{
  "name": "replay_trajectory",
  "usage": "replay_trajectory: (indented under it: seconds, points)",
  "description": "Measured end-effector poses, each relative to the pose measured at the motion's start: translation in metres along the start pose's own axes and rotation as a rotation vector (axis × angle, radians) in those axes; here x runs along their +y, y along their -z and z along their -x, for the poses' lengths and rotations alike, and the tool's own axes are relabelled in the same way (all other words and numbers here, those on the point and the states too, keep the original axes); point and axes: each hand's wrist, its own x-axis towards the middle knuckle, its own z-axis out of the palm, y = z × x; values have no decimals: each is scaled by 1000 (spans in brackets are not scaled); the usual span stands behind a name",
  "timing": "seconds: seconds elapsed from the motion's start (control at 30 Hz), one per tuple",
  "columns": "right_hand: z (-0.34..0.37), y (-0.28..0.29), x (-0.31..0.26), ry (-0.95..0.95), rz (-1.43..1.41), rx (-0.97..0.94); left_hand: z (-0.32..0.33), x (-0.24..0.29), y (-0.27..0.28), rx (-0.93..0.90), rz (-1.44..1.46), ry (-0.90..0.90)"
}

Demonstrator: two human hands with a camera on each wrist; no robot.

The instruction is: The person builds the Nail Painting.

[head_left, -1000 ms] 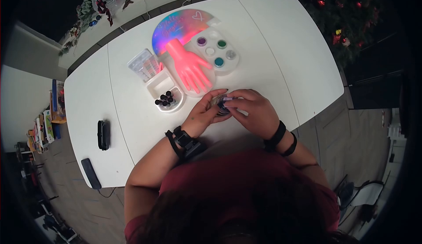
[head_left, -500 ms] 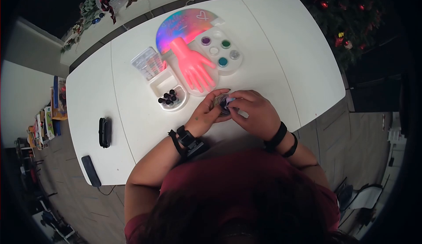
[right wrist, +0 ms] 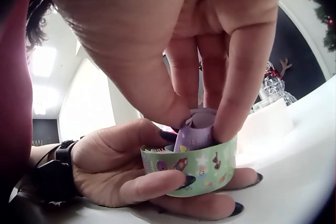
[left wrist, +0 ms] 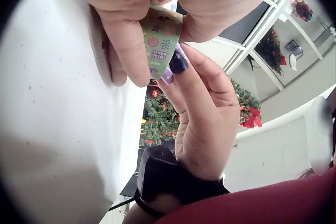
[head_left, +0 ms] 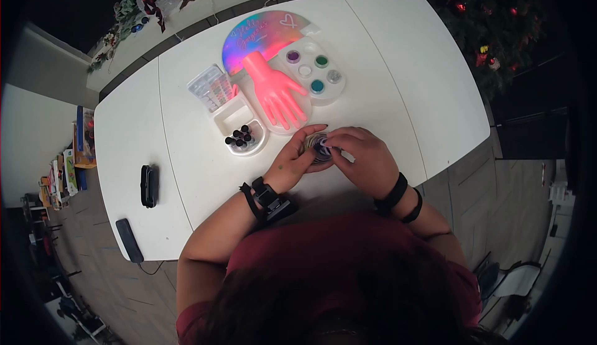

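Note:
A coiled roll of printed paper strip (right wrist: 210,167), pale green outside with small colourful pictures, sits in my left hand (head_left: 289,166). My left fingers and thumb curl round its side, with the thumb at the rim in the right wrist view. From above, my right hand (head_left: 370,161) pinches a curled purple strip (right wrist: 193,139) between thumb and fingers. That purple strip stands up out of the roll's middle. In the left wrist view the green strip (left wrist: 161,45) reads "TOTAL MAGIC"; its far side is hidden.
Beyond my hands are a pink model hand (head_left: 273,93), a white tray (head_left: 232,116) with black-capped bottles (head_left: 240,136), and a white holder (head_left: 328,96) with glitter pots (head_left: 318,86). A clear case (head_left: 211,88) is beside the tray. A black case (head_left: 149,186) lies at the left.
My right fingers have shifted slightly at the roll's centre, and more of its coiled middle shows. My left hand keeps its grip. The head view has shifted slightly.

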Motion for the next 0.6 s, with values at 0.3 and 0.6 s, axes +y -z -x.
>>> replay_trajectory:
  seconds: [0.3, 0.6]
  points:
    - [-3, 7, -8, 25, 64, -112, 0, -3, 2, -18, -20, -1]
    - [-5, 9, -11, 107, 257, -151, 1, -1, 0, -32, -41, -3]
